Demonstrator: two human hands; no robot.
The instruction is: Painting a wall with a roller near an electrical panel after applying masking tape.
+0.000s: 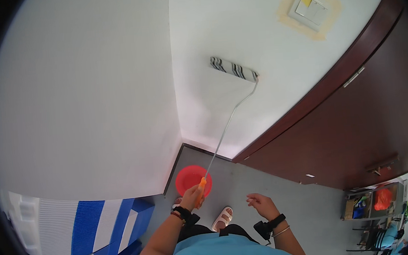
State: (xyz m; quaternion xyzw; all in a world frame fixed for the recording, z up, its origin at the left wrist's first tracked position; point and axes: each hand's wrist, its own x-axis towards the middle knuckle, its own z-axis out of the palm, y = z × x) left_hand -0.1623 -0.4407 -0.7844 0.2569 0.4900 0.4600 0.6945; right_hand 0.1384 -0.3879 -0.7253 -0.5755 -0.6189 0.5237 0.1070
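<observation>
My left hand [191, 197] is wrapped round the orange handle of a paint roller [234, 70]. Its long thin metal rod runs up and to the right, and the white sleeve with dark stripes lies against the white wall [200, 26], tilted down to the right. Below the handle, a red plastic basin [181, 179] stands on the floor, partly covered by my hand and the handle. To the right, my right hand [263, 206] hangs free in front of my body, fingers loosely bent, with nothing in it.
A light switch [309, 7] framed by yellowish tape marks is on the wall. At right stands a dark red door [358, 114] with its frame. Blue and white ridged boxes [84, 230] are at lower left. A shelf [370, 202] holds several items at lower right.
</observation>
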